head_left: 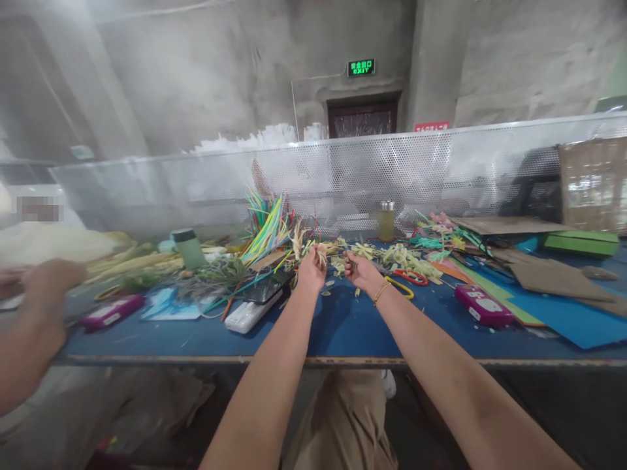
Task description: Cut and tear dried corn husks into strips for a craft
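Both forearms reach over the blue tabletop (337, 336). My left hand (312, 266) is closed, its fingertips pinching a small pale yellow strip piece (322, 252); its exact kind is unclear. A little to its right, my right hand (361, 270) is closed too, thumb and fingers pressed together. What it pinches, if anything, is too small to make out. Behind and beside the hands lies a heap of pale yellow-green curled strips (399, 256). Red-handled scissors (410, 278) and a yellow loop-shaped handle (401, 288) lie right of my right hand.
Colourful thin stems (268, 228) stand behind my left hand. A white power strip (252, 313), purple boxes (484, 305), a glass jar (386, 222), a green-tinted bottle (189, 249) and coloured sheets (563, 316) lie around. Another person's hand (49, 287) is at left. A perforated panel (386, 163) backs the table.
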A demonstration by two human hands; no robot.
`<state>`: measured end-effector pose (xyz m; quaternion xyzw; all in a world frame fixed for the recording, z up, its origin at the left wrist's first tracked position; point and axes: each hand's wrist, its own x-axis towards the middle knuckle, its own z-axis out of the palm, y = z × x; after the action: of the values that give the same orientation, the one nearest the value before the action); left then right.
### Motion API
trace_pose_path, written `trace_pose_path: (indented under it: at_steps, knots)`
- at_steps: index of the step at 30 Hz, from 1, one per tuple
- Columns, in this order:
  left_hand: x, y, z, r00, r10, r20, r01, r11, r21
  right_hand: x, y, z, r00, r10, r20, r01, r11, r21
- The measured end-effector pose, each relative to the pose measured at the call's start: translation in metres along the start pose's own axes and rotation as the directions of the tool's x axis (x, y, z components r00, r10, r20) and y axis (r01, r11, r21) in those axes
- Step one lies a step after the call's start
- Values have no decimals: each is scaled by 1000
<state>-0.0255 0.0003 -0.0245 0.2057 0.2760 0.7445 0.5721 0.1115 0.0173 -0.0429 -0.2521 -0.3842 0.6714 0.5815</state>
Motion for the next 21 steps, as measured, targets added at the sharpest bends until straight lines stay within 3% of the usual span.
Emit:
trace_pose_path:
  at_steps: [3,10,18,21]
  knots:
    - [2,-5,-1,999,-42,3,41,998,51,1,-3,0,997,9,-83,-2,996,88]
    - [-2,-22,3,989,-115,95,101,984,144,2,10,5,997,-12,-82,9,999,-33]
    - [0,-24,-1,985,-167,51,158,977,144,4,21,5,995,-8,-100,3,999,-52]
    - [0,-29,-2,977,-175,124,158,978,136,2,23,7,993,-14,-118,6,998,-69]
